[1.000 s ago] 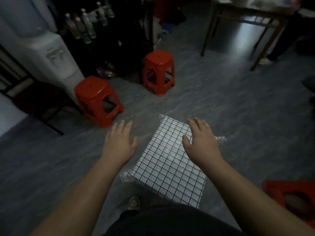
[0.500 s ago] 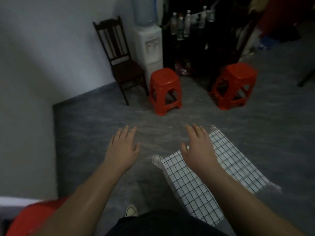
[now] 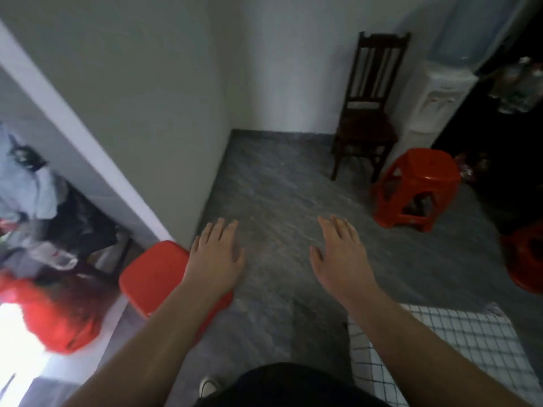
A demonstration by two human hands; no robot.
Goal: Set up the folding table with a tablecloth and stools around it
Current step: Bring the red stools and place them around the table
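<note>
Grey floor (image 3: 279,186), my left grip (image 3: 216,259) and right grip (image 3: 338,259) open and empty above it, red stool (image 3: 150,277) beneath my left forearm, checked tablecloth (image 3: 440,348) spread lower right; I should lift the stool by both seat edges.

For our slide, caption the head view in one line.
Left hand and right hand open above the floor, red stool left, checked tablecloth right.
</note>
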